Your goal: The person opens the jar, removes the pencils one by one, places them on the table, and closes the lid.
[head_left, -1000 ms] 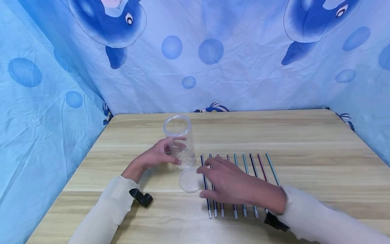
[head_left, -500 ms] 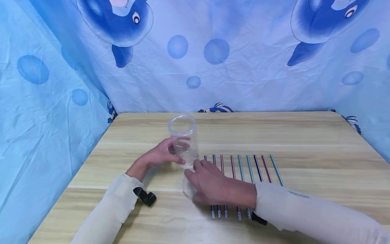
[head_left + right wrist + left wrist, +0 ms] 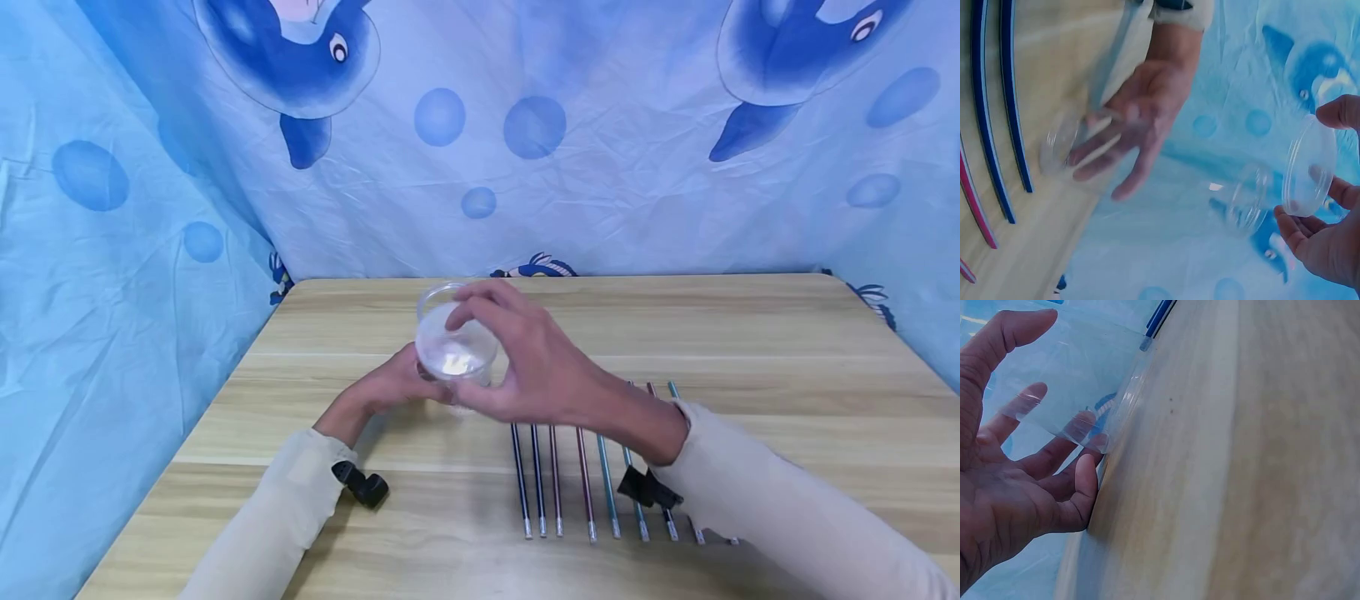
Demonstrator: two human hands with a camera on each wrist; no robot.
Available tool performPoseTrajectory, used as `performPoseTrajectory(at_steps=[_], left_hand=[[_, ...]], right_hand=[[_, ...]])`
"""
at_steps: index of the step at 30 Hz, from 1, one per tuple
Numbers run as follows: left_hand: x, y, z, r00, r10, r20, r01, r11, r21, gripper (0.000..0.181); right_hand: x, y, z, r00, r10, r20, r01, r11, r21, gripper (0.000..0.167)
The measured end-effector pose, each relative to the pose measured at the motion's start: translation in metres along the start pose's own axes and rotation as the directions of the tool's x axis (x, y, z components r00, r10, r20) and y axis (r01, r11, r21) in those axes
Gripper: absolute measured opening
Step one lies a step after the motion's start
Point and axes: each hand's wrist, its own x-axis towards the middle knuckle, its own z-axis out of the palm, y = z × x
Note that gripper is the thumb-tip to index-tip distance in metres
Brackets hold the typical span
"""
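A clear plastic jar (image 3: 1094,369) stands upright on the table, mouth up. My left hand (image 3: 390,385) holds it low down, thumb on the near side and fingers curved behind it. In the right wrist view the jar's mouth (image 3: 1249,200) faces a round clear lid (image 3: 1310,165), with a gap between them. My right hand (image 3: 536,358) pinches this lid by its edge, thumb on one side and fingers on the other. From the head, the lid hides much of the jar's opening.
Several pencils (image 3: 556,483) in dark blue, red and teal lie side by side on the wooden table (image 3: 300,533), right of the jar, partly under my right forearm. A blue dolphin-print cloth (image 3: 600,208) hangs behind the table and along its left.
My right hand has reached to the lid on the table, gripped it and lifted it up to the jar's mouth. The left hand stays at the jar.
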Motion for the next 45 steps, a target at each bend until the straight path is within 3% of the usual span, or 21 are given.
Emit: performPoseTrajectory(at_steps=[3,7,14,25,36,40,45], left_hand=[[0.000,0.001,0.002,0.999,-0.036,0.007,0.036,0.999,0.040,0.081],[0.001,0.003,0.001,0.999,-0.035,0.011,0.034,0.997,0.070,0.079],[0.000,0.001,0.000,0.998,-0.066,0.007,0.065,0.997,0.052,0.082],[0.003,0.003,0.001,0.998,-0.057,0.007,0.057,0.997,0.049,0.081],[0.000,0.003,0.000,0.997,-0.071,-0.004,0.071,0.997,0.042,0.078],[-0.001,0.005,0.001,0.997,-0.075,-0.006,0.075,0.996,0.037,0.079],[-0.002,0.006,0.002,0.995,-0.098,-0.009,0.098,0.995,0.012,0.082]], right_hand=[[0.008,0.012,-0.001,0.999,0.033,-0.028,-0.034,0.999,-0.010,0.041],[0.020,0.022,0.004,0.997,0.055,-0.051,-0.056,0.998,-0.026,0.040],[0.031,0.031,0.015,0.992,0.116,-0.040,-0.116,0.993,-0.016,0.040],[0.030,0.036,0.019,0.986,0.158,-0.046,-0.159,0.987,-0.021,0.038],[0.030,0.034,0.026,0.973,0.200,-0.114,-0.209,0.976,-0.067,0.048],[0.031,0.035,0.024,0.976,0.180,-0.124,-0.192,0.977,-0.089,0.050],[0.031,0.040,0.015,0.990,0.125,-0.073,-0.129,0.990,-0.053,0.050]])
